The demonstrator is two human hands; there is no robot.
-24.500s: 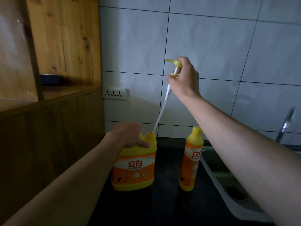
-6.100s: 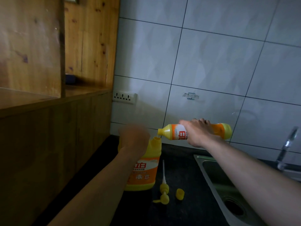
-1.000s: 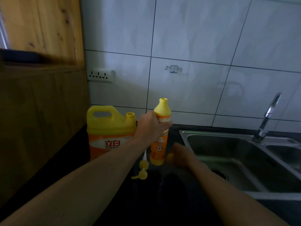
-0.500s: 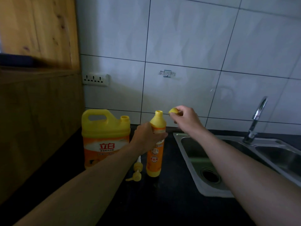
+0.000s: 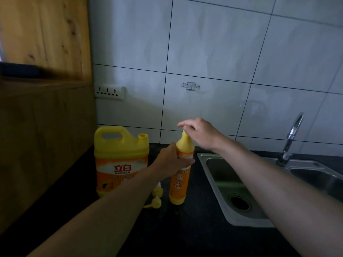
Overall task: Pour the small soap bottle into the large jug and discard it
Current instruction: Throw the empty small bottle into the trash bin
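Small soap bottle point(image 5: 179, 179) stands upright on the black counter point(image 5: 185, 229), between the large jug point(image 5: 120, 160) and the steel sink point(image 5: 219, 175). My left hand point(image 5: 171, 161) wraps around its upper body, fingers curled and pressed on the label. My right hand point(image 5: 199, 135) sits on its top, fingertips bunched around the yellow tip; I cannot tell whether a cap is pinched between them, since the hand covers it.

Just left of the bottle a yellow pump head point(image 5: 156, 197) lies flat on the counter, partly hidden by my left forearm, which also crosses the lower right corner of the jug. The jug stands upright, its neck uncapped, its handle to the left, close to the wooden cabinet point(image 5: 44, 136).

By count: one small bottle, one jug, one pump head, one faucet point(image 5: 292, 138), one drain hole point(image 5: 239, 202) in the near basin. A second basin shows at the right edge.

Behind everything is a wall of large pale grey tiles point(image 5: 222, 43) with dark joints. A white socket strip point(image 5: 109, 92) with three outlets sits on it beside the cabinet, and a small sticker point(image 5: 191, 86) sits further right. On the cabinet's shelf lies something dark point(image 5: 20, 70), too blurred to name. The light is dim
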